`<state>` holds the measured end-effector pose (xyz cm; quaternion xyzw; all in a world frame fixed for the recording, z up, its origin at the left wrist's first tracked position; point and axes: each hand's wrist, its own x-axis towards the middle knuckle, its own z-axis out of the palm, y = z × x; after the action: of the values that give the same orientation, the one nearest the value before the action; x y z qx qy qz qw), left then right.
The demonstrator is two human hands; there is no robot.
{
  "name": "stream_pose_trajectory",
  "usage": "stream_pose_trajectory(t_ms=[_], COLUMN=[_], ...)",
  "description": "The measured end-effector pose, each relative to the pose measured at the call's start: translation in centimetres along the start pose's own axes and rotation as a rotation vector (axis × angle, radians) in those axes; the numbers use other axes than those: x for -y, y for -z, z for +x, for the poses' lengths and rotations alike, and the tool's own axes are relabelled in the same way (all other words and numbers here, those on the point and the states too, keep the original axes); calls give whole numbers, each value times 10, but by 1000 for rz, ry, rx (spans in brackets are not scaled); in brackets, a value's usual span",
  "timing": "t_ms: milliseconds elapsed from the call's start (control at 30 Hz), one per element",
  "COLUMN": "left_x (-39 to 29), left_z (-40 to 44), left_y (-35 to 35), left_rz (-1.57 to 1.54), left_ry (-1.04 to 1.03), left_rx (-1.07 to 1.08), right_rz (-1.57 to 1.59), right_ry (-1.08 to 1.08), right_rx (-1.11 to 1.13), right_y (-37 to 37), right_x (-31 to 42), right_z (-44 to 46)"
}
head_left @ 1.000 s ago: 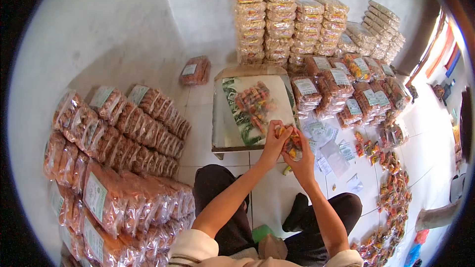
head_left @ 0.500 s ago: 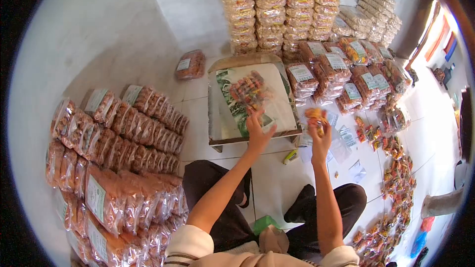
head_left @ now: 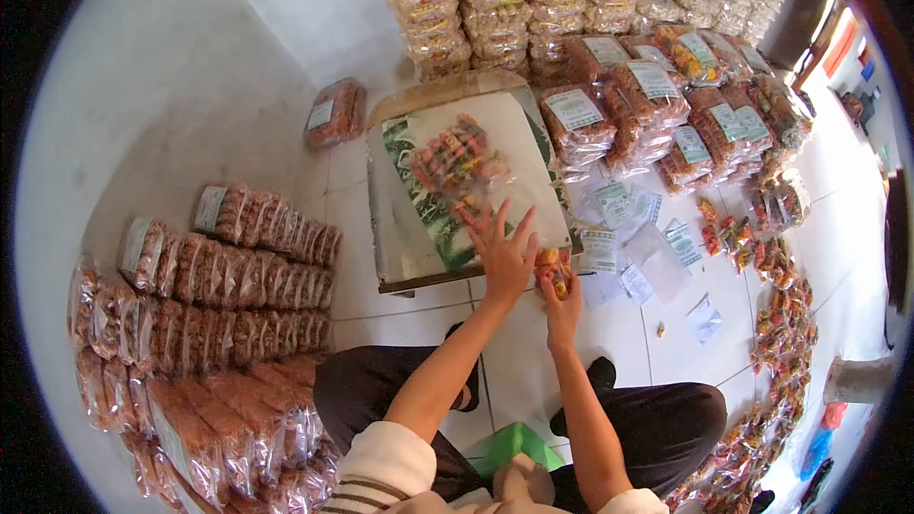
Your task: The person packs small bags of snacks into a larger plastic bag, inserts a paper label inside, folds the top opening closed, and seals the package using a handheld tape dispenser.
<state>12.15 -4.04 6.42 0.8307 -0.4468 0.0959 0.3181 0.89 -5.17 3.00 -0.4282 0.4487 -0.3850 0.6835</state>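
Left hand [head_left: 506, 255] is held open over the near edge of the low table [head_left: 515, 138], fingers spread, pointed away from the body. Right hand [head_left: 560, 303] is held just beside the table's near right corner, fingers curled in a grip. Both forearms are extended forward, angled inward.

I have room over the floor tiles [head_left: 352, 228] between the brown bag stacks [head_left: 228, 276] and the desk [head_left: 524, 148]. Small packets [head_left: 457, 162] block a low sweep across it; tall bag stacks [head_left: 505, 9] rise behind.
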Motion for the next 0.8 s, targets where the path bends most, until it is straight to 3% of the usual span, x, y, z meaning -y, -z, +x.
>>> stream_pose_trajectory(t_ms=[67, 167, 367, 433, 467, 533, 567, 633, 767, 800], left_x=[2, 7, 26, 48, 58, 72, 78, 90, 103, 102], left_z=[1, 2, 4, 14, 23, 45, 49, 55, 52, 52], left_y=[0, -2, 6, -4, -10, -17, -20, -30, -43, -42], left_rz=[-20, -38, -74, -316, -318, -704, -705, -701, -713, -627], left_ry=[0, 14, -33, 205, 208, 796, 800, 739, 602, 579], left_rx=[-9, 23, 61, -227, -226, -305, -309, -178, -232, -217], right_rz=[-344, -387, -402, -269, -272, -389, -391, -598, -580, -678], right_ry=[285, 420, 457, 638, 636, 767, 766, 544, 619, 743], right_rx=[79, 160, 234, 298, 299, 299, 305, 350, 498, 516], right_y=[-10, -23, -54, -62, -64, -72, -79, -93, -103, -102], right_x=[4, -3, 4, -1, -1, 3, 5, 5, -4, -4], right_z=[9, 40, 76, 87, 91, 94, 96, 103, 120, 124])
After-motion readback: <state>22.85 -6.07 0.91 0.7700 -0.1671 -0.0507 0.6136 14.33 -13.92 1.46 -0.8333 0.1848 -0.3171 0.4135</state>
